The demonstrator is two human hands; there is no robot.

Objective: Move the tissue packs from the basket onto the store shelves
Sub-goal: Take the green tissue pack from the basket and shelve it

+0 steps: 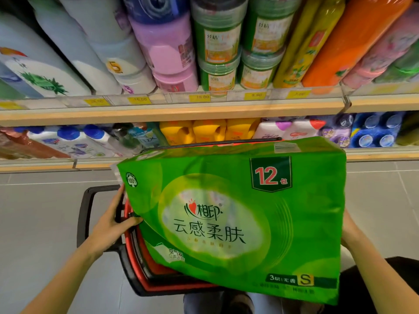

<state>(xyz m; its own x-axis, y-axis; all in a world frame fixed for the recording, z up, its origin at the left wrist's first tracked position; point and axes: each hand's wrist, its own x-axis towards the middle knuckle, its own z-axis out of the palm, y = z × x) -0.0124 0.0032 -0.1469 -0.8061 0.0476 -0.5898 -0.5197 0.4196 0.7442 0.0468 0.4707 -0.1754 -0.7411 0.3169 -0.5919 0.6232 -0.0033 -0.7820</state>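
Observation:
A large green tissue pack (238, 214), marked 12, fills the middle of the view, tilted above a red basket (140, 264) with a black rim and handle. My left hand (111, 220) grips the pack's left edge, thumb under it, beside the basket handle. My right hand (349, 232) holds the pack's right side; its fingers are hidden behind the pack. The basket's inside is mostly covered by the pack.
Two store shelves (172, 114) run across the top, the upper with bottles and green jars (217, 55), the lower with yellow jugs (208, 132) and blue-capped bottles. Grey floor tiles (40, 223) lie either side. My legs show at the bottom.

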